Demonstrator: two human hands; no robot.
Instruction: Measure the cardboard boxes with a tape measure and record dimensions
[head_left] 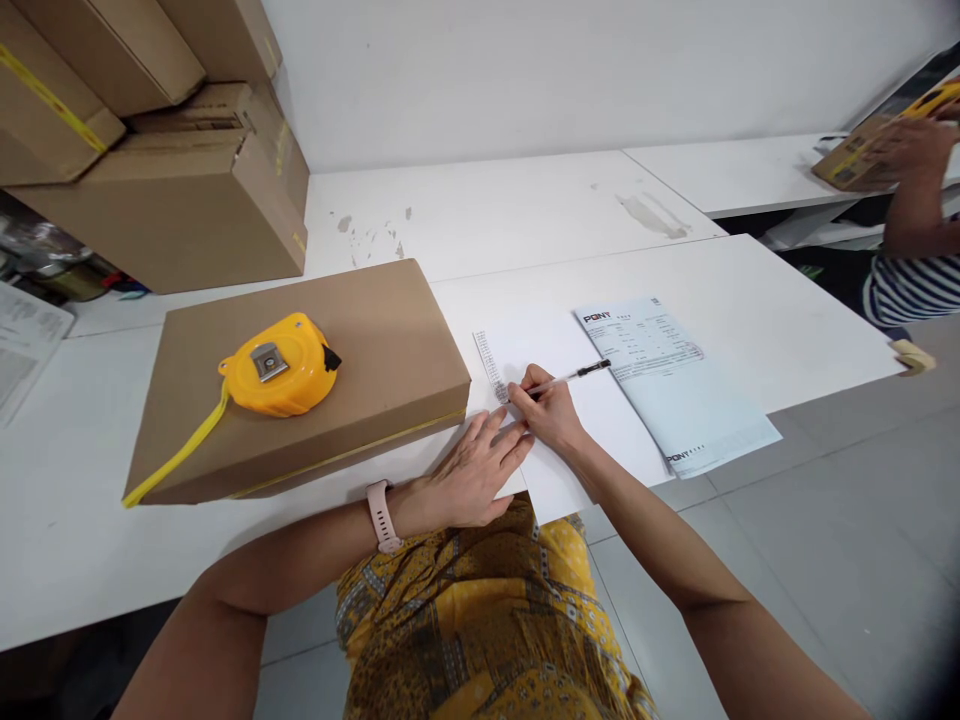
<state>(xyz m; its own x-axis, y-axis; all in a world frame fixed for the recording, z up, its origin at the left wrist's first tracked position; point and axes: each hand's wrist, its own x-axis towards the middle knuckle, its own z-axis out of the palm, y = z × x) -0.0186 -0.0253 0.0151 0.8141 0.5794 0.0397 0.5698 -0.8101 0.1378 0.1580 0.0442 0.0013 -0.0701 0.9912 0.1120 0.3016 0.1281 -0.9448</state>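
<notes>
Clamped between the thumb and fingers of the right hand (551, 412), a slim pen with a clear barrel and a black end (570, 378), aslant over a plain white paper sheet (551, 345). Along the sheet's left margin, a narrow column of small dark marks (too tiny to read), with the pen's lower end at the column's foot. Close against the right hand, the left hand (476, 470), laid flat with fingers spread over the sheet's edge, below a pale pink wristband (384, 520). On the sheet's right side, a light blue printed paper form (682, 390), overhanging the front edge of the white table (735, 330) like the sheet's lower corner. To the left, a flat brown cardboard box (382, 330) bearing a rounded yellow tape measure (300, 375) with yellow tape drawn out. Farther back, grey worn patches (652, 215) on the tabletop, stacked brown cartons (187, 205) and a bare white wall (525, 80). At far right, above grey floor tiles (847, 490), a co-worker's hand (911, 150) on another brown carton (847, 165).
</notes>
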